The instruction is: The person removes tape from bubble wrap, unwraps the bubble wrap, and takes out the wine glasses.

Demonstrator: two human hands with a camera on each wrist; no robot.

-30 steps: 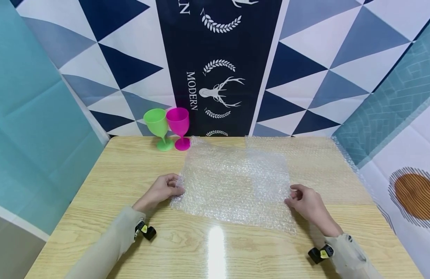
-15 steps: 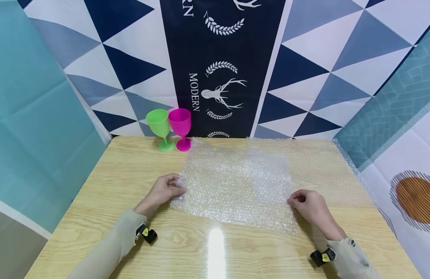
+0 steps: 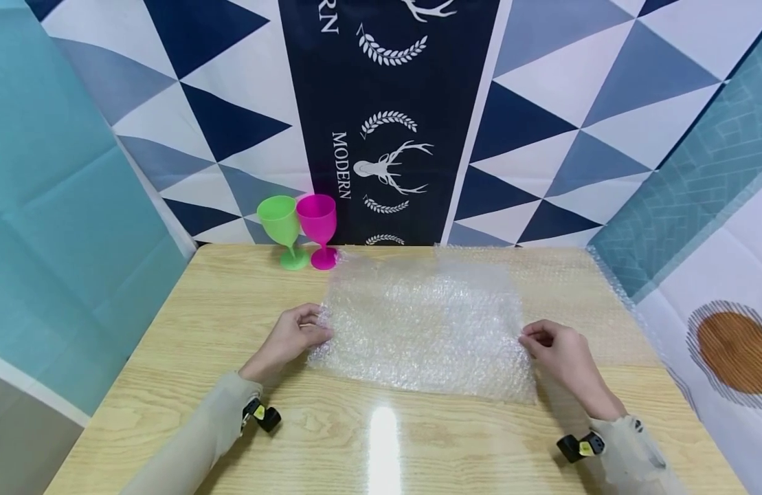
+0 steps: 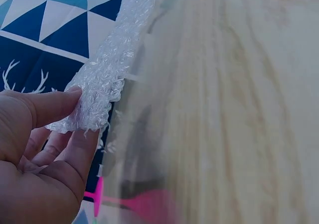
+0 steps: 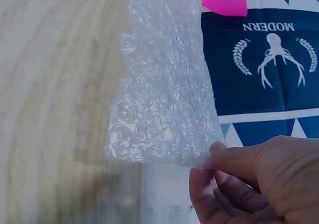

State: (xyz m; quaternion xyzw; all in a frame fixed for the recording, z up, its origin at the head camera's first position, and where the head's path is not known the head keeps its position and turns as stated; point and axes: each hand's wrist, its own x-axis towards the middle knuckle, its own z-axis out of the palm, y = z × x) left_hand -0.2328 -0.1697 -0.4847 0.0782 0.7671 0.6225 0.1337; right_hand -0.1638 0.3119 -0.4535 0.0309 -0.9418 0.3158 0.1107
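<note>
A clear sheet of bubble wrap (image 3: 418, 330) spans the space between my two hands in the head view. My left hand (image 3: 299, 335) pinches its left edge, thumb on top and fingers beneath, as the left wrist view shows with the bubble wrap (image 4: 104, 79) running away from the fingertips. At the opposite edge, my right hand (image 3: 560, 350) pinches the sheet between thumb and index finger. The right wrist view shows this bubble wrap (image 5: 159, 99) hanging out from the thumb tip, its near corner jutting over the wood.
A second bubble wrap sheet (image 3: 578, 302) lies flat at the back right of the wooden table (image 3: 232, 440). A green goblet (image 3: 280, 223) and a magenta goblet (image 3: 317, 223) stand side by side at the back, by the patterned wall (image 3: 387, 89).
The right hand has moved a little right and up, and the bubble wrap's right side has shifted with it. The left hand has moved slightly right. The goblets stay put.
</note>
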